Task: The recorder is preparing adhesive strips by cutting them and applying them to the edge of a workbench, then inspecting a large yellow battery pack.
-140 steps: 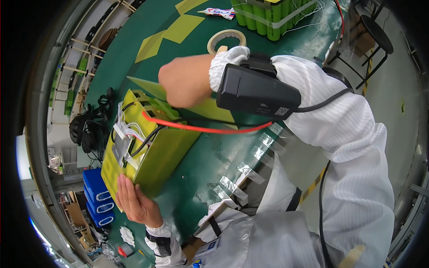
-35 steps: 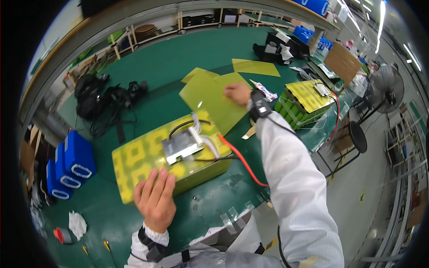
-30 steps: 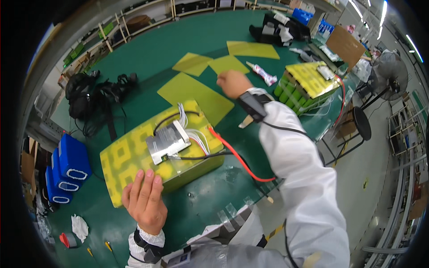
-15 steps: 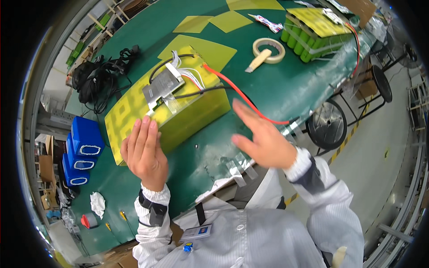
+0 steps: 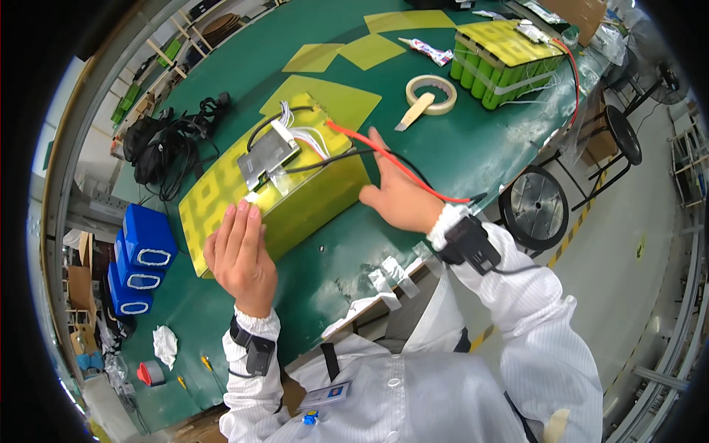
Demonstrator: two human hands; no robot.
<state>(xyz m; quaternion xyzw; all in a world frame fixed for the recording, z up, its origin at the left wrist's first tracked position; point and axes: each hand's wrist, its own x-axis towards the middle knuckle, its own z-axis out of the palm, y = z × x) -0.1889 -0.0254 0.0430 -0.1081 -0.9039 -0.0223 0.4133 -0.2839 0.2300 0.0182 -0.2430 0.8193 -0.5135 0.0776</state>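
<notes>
A long yellow-panelled battery pack (image 5: 214, 199) lies aslant on the green table. A flat grey circuit module (image 5: 269, 156) sits on its top, with a bundle of white wires (image 5: 310, 140) and clear tape. My left hand (image 5: 242, 258) rests on the pack's near edge, fingers stretched out and side by side. At the pack's right end is my right hand (image 5: 402, 196), thumb and forefinger apart. Its forefinger reaches up beside the red cable (image 5: 443, 196) and the black cable (image 5: 317, 164); whether it touches them I cannot tell. Its other fingers are partly hidden.
Masking tape (image 5: 442, 108) and a utility knife (image 5: 415, 112) lie beyond the pack, near yellow sheets (image 5: 369, 52). A green-celled battery pack (image 5: 502, 70) stands at far right. Black cables (image 5: 170, 148) and blue boxes (image 5: 148, 232) are at left. A round stool (image 5: 533, 210) stands off the table's edge.
My right hand has moved left and up toward the pack's right end and its cables. My left hand stays on the near edge. The whole view has shifted slightly.
</notes>
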